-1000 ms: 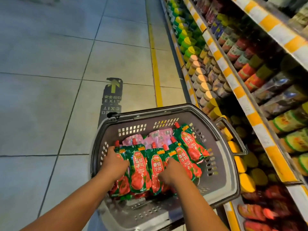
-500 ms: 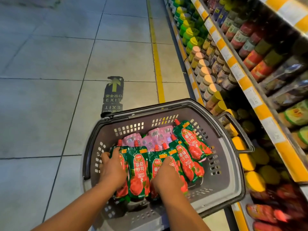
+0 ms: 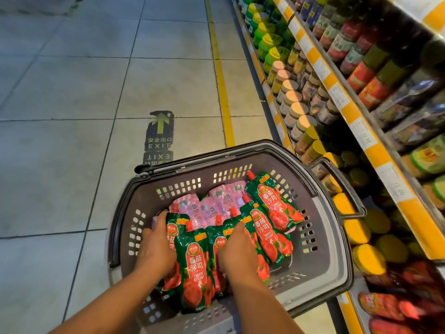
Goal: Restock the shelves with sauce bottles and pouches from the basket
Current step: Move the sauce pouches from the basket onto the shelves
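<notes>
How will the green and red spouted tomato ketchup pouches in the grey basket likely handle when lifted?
The green and red spouted ketchup pouches look soft-walled and bulging, so they will probably sag and flex. Their glossy film suggests a slippery grip. Overlapping loosely in the grey perforated plastic basket, neighbours may slide when the left hand and right hand lift.

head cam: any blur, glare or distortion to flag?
Head view: pouches and basket sharp and evenly lit; shelves at right dim, their lower right corner smeared; wide-angle bends the floor lines; glare patch on jar lids; both hands, left hand, right hand, crisp.
</notes>
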Demonstrator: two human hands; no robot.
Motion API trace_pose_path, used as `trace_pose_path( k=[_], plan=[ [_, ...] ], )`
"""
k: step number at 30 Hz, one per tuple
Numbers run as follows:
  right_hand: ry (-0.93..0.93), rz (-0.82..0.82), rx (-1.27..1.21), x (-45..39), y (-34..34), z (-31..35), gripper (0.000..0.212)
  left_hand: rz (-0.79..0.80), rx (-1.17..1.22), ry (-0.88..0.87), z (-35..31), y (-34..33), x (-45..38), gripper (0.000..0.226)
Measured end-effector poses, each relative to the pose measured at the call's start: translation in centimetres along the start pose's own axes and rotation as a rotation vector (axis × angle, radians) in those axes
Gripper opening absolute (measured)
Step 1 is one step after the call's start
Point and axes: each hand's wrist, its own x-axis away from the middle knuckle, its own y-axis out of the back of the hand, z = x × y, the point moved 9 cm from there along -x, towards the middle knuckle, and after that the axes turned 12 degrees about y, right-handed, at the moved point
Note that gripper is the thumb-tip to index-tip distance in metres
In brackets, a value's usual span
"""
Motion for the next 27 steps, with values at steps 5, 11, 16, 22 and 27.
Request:
trace_pose_path(
  k=[5,11,16,22,27],
  plan=[
    [0.027,-0.025,-0.005,-0.5,0.3,0.3,0.046,-0.006,0.086,-0.078,-1.0,0.3,0.6,0.088],
    [0.095,0.004,0.015,0.1,0.4,0.8,0.021,-0.046,0.103,-0.078,-1.2,1.0,1.0,0.096],
    [0.116,-0.048,-0.007,1.1,2.0,0.7,0.027,-0.131,0.276,-0.16,-2.5,4.2,2.1,0.094],
    [0.125,-0.12,-0.143,2.7,3.8,-0.2,0.043,-0.091,0.465,-0.249,-3.1,7.5,2.8,0.111],
    [0.138,-0.249,-0.42,4.5,6.6,-0.7,0.035,0.0,0.65,-0.234,-3.5,9.0,3.7,0.077]
  ],
)
